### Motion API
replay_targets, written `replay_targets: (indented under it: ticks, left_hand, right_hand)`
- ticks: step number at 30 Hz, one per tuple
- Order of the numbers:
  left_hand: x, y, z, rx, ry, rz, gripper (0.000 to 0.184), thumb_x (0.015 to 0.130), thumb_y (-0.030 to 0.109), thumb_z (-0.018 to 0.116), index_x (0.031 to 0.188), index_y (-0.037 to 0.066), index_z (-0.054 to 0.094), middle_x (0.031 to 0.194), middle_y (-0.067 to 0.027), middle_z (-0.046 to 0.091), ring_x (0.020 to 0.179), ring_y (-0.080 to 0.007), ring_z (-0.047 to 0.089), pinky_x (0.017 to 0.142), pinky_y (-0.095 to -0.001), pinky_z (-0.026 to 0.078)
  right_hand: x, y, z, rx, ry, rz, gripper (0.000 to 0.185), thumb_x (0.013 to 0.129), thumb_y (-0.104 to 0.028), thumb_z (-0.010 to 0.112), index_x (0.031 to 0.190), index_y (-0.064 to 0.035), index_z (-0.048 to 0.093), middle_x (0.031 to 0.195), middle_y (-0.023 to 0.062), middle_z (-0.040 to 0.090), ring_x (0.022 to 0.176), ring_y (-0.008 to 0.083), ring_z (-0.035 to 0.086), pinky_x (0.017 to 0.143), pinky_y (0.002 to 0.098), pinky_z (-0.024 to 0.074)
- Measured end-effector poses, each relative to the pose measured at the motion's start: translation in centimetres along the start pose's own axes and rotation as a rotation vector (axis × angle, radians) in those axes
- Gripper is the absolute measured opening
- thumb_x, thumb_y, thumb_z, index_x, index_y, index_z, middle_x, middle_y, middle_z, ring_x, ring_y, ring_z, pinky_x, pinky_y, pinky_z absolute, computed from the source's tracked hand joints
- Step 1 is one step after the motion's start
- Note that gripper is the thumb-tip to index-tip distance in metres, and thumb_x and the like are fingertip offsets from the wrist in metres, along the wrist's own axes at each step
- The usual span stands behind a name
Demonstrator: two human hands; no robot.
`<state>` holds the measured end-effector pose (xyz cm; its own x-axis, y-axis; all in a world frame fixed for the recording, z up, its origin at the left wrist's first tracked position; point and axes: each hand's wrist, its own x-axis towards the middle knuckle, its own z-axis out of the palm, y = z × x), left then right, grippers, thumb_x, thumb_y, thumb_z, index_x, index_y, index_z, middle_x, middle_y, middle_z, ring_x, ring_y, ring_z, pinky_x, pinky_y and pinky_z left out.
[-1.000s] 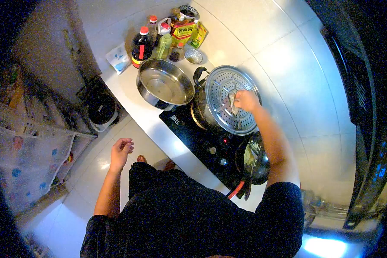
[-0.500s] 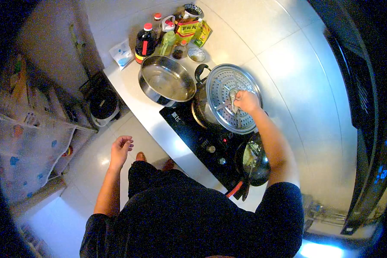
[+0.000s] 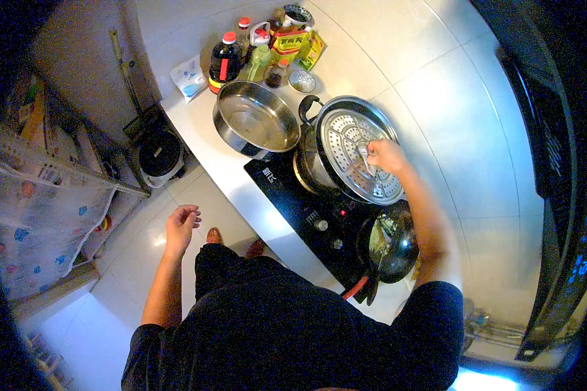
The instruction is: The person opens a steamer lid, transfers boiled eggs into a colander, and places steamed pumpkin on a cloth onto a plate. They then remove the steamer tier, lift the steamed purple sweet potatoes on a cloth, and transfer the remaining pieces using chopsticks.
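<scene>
Handling of the perforated steamer plate atop the pot: the right hand pinches a pale piece, nature unclear, near the plate's middle; the left hand hangs half-curled, apparently bare; the next move probably calls for a firm pinch

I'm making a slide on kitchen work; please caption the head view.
Right hand gripping a perforated metal tray near its centre over a pot, left hand empty beside the counter.

Right hand pinching, left hand loosely curled
</scene>
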<state>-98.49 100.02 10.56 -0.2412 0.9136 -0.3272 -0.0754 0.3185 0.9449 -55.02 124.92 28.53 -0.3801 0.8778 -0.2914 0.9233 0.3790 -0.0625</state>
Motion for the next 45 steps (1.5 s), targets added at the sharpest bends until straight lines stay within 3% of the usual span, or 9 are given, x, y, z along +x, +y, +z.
replay_targets:
  ticks: [6,9,12,16,19,31,36,40,45]
  left_hand:
    - [0.2,0.0,0.4,0.002,-0.01,0.007,0.014,0.084,0.005,0.048,0.095,0.001,0.054,0.086,-0.0088,0.06,0.073,-0.0144,0.058,0.063,-0.0255,0.048]
    - [0.2,0.3,0.8,0.005,-0.018,0.016,0.013,0.084,0.005,0.048,0.095,0.001,0.054,0.085,-0.0084,0.06,0.073,-0.0142,0.058,0.063,-0.0252,0.048]
    - [0.3,0.1,1.2,0.014,-0.042,0.007,0.013,0.084,0.005,0.048,0.095,0.001,0.054,0.086,-0.0081,0.059,0.074,-0.014,0.058,0.064,-0.0252,0.048]
    - [0.9,0.9,2.2,0.019,-0.095,-0.008,0.014,0.084,0.006,0.047,0.096,0.001,0.054,0.086,-0.0077,0.059,0.075,-0.0138,0.057,0.065,-0.0252,0.047]
    - [1.0,1.4,2.8,0.01,-0.112,0.01,0.014,0.084,0.006,0.047,0.096,0.001,0.054,0.086,-0.0076,0.059,0.075,-0.0137,0.057,0.066,-0.0253,0.047]
    - [1.4,1.5,4.8,0.025,-0.144,0.008,0.014,0.083,0.002,0.048,0.095,0.001,0.054,0.085,-0.0086,0.06,0.074,-0.0146,0.058,0.063,-0.0251,0.048]
    - [1.3,2.0,5.7,0.014,-0.16,0.019,0.014,0.083,0.002,0.048,0.095,0.001,0.054,0.086,-0.0091,0.06,0.075,-0.0152,0.059,0.064,-0.0254,0.048]
    - [1.3,1.9,6.1,0.0,-0.168,0.028,0.014,0.084,0.002,0.048,0.095,0.001,0.054,0.087,-0.009,0.06,0.075,-0.0154,0.058,0.064,-0.0255,0.048]
    - [0.9,2.2,7.0,0.036,-0.195,0.024,0.014,0.084,0.006,0.049,0.096,0.001,0.053,0.087,-0.0085,0.059,0.075,-0.0167,0.058,0.064,-0.0273,0.048]
  right_hand:
    - [-1.3,0.7,-1.1,0.137,0.013,0.031,0.023,0.064,-0.017,0.063,0.083,-0.0042,0.06,0.077,0.0164,0.061,0.073,0.0253,0.06,0.066,0.0343,0.0447]
    - [-2.5,2.2,-1.6,0.429,0.026,0.101,0.024,0.068,-0.013,0.061,0.088,0.0005,0.059,0.082,0.0132,0.063,0.075,0.02,0.058,0.068,0.0327,0.0448]
    - [-2.7,5.1,-0.5,0.476,0.223,0.104,0.027,0.071,-0.01,0.06,0.092,0.005,0.057,0.086,0.0095,0.062,0.077,0.0161,0.056,0.07,0.0305,0.0444]
    - [-3.2,5.9,-2.0,0.716,0.058,0.173,0.025,0.074,-0.012,0.056,0.093,0.0042,0.058,0.087,0.0052,0.061,0.077,0.0123,0.054,0.07,0.0263,0.0431]
    - [-3.3,7.0,-1.6,0.76,0.144,0.104,0.021,0.077,-0.011,0.055,0.092,0.0026,0.059,0.083,0.004,0.062,0.074,0.0115,0.054,0.069,0.0252,0.0428]
    - [-5.8,4.0,-2.9,1.177,0.17,0.346,0.015,0.08,-0.009,0.056,0.089,0.0021,0.06,0.077,0.0068,0.062,0.067,0.0136,0.056,0.067,0.0261,0.0445]
    - [-4.5,6.9,-1.2,1.138,0.063,0.469,0.023,0.083,-0.016,0.05,0.098,0.0011,0.056,0.091,0.0101,0.06,0.082,0.0196,0.055,0.079,0.032,0.0423]
    - [-5.2,6.6,-1.6,1.286,0.158,0.367,0.025,0.084,-0.018,0.048,0.1,0.0005,0.055,0.094,0.0103,0.059,0.086,0.0207,0.054,0.082,0.0337,0.0401]
    - [-9.2,5.0,-1.1,1.81,0.442,0.079,0.028,0.084,-0.02,0.046,0.102,-0.0002,0.054,0.099,0.0105,0.057,0.091,0.0221,0.052,0.085,0.0357,0.0373]
